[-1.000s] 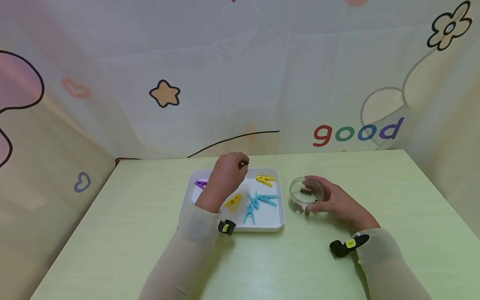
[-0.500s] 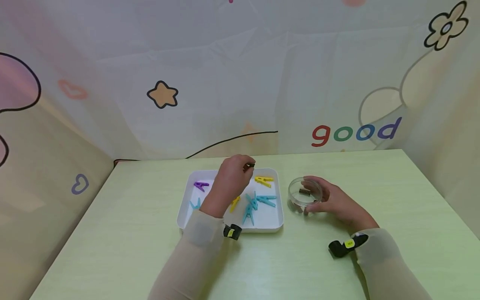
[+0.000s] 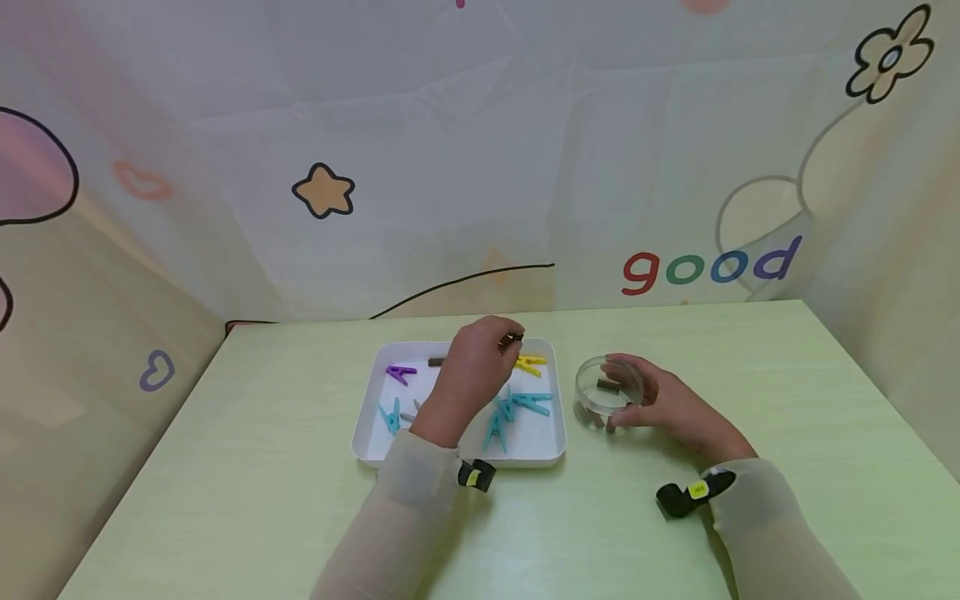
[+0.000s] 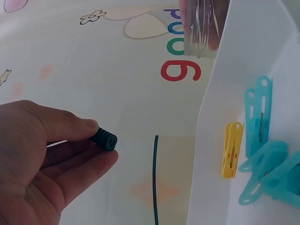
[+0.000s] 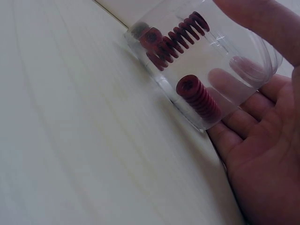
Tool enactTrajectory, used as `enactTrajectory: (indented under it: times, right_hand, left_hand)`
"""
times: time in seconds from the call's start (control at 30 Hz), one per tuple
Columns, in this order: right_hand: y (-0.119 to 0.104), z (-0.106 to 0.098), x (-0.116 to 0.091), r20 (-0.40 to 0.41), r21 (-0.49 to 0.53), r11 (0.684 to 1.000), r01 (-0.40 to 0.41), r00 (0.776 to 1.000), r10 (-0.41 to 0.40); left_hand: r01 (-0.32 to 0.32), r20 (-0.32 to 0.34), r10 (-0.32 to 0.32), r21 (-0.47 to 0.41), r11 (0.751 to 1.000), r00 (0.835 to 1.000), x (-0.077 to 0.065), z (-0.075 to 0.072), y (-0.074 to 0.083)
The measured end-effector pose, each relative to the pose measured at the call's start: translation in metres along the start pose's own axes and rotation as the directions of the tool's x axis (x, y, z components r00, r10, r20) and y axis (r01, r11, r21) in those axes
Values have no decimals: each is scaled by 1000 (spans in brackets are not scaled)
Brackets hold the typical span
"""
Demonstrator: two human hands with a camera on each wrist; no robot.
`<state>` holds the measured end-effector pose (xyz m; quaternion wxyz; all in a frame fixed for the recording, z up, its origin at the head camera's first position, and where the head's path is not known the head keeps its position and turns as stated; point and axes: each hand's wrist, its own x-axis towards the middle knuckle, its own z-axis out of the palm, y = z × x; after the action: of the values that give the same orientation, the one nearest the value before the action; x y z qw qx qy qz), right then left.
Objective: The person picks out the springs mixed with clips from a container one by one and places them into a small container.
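Note:
My left hand (image 3: 474,362) is above the white tray (image 3: 362,437), pinching a small dark coil spring (image 4: 106,138) between thumb and fingers. The end of that spring pokes out past the fingertips in the left wrist view. To the right of the tray, my right hand (image 3: 667,404) grips a clear round container (image 3: 590,406), fingers and thumb around its side. Inside the container lie a few coil springs (image 5: 199,98), dark red in the right wrist view. Another dark spring (image 3: 435,362) lies in the tray, partly hidden by the left hand.
The tray holds several clothespins: a purple one (image 3: 401,373), a yellow one (image 3: 533,362), several light blue ones (image 3: 531,403), and a grey piece (image 3: 411,415) mostly hidden by the left wrist. A pale green table (image 3: 247,467) meets a patterned curtain (image 3: 450,167) at the back.
My left hand has moved right and slightly toward me over the tray, still pinching the spring. The tray's left side has come into view. My right hand and the container stay in place.

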<state>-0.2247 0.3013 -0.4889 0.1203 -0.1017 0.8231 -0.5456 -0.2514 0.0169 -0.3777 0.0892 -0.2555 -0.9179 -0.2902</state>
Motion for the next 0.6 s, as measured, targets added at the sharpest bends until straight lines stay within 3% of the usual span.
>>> enactTrajectory:
  times: [0.6]
  right_hand:
    - [-1,1,-1,-3,8,1000,-13,1000,13]
  left_hand:
    - [10,41,-9,-15,1000,999,-3,11,7]
